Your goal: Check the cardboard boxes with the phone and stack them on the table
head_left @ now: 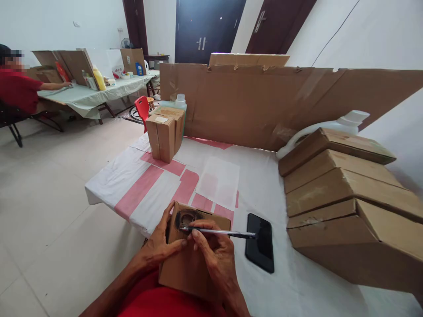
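A small brown cardboard box point(185, 268) rests at the table's near edge, against my lap. My left hand point(160, 244) grips its left side, thumb across the top face. My right hand point(214, 253) holds a silver pen point(221, 232) lying across the box, its tip at a dark round marking near the box's top end. A black phone point(260, 242) lies flat just right of my right hand.
Stacked flat cardboard boxes point(343, 193) fill the table's right side, a white jug point(346, 121) behind them. Two upright small boxes point(165, 132) stand at the far left corner. A cardboard wall point(264, 101) backs the table. A seated person in red point(16, 88) works at a far table.
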A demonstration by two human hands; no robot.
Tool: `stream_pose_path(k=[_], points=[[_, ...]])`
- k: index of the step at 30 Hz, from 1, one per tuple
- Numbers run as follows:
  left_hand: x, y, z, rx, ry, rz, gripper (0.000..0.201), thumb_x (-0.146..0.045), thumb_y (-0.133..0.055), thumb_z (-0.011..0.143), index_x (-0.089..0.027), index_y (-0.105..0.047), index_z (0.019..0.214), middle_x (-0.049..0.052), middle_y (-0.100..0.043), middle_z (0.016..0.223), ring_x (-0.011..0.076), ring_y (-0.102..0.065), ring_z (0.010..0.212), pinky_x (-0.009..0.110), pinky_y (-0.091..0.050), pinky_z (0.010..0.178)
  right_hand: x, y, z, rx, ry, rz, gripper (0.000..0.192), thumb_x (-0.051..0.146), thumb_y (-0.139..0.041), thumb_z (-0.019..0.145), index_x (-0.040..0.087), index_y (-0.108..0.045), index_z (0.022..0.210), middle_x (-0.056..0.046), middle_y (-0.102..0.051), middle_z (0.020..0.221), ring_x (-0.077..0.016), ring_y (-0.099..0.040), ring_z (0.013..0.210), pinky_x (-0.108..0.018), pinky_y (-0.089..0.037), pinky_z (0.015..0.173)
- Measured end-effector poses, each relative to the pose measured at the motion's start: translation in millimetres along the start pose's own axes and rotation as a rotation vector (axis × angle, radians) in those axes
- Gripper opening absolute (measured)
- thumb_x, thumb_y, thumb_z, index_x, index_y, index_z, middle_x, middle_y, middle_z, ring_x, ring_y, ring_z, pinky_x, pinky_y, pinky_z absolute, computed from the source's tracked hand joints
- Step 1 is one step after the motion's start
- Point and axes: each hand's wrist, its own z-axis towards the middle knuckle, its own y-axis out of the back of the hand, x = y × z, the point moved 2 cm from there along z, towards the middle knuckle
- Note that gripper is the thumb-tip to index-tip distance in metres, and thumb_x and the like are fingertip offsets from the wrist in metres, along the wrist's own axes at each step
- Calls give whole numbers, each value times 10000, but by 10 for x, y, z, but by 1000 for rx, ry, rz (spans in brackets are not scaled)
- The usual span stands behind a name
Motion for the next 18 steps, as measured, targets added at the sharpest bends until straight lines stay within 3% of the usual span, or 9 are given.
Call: stream_pose_path(k=[4,7,12,16,18], points=[[28,-2,-25,-13,6,8,1113,-415,-803,830,-275,-85,1670,150,-456,1591,352,-437,1479,525,-346,1236,-13,200,28,12,-35,-60,245,475,-689,926,231,-716,937,-13,-702,760,-135,-584,548,-258,-476,528],[57,2,-26,-18,25,1,1085,-422,-796,841,-287,-104,1667,139,-414,1627,352,-397,1509,514,-331,1249,12,505,226,-104,-13,-156,320,542,-677,913,224,-642,914,14,-630,668,-141,-544,530,-255,-435,503],[55,-2,-4,6,25,-5,1058,-500,-765,853,-280,-108,1653,140,-435,1612,347,-390,1514,508,-321,1256,-96,900,730,-246,-26,-769,312,488,-448,1012,225,-584,913,-39,-668,797,-195,-621,713,-305,-482,690],[75,16,9,-36,56,-18,1054,-558,-767,834,-293,-144,1643,146,-499,1556,377,-424,1491,528,-375,1226,-418,927,862,-231,-201,-1035,155,247,-557,938,214,-604,794,-86,-714,780,-227,-665,734,-308,-415,672],[73,23,11,-43,76,-29,1054,-574,-764,830,-301,-148,1640,146,-514,1543,386,-446,1475,529,-408,1205,-558,888,814,-213,-264,-1123,116,181,-565,937,202,-627,841,-106,-740,852,-228,-690,777,-300,-405,675]])
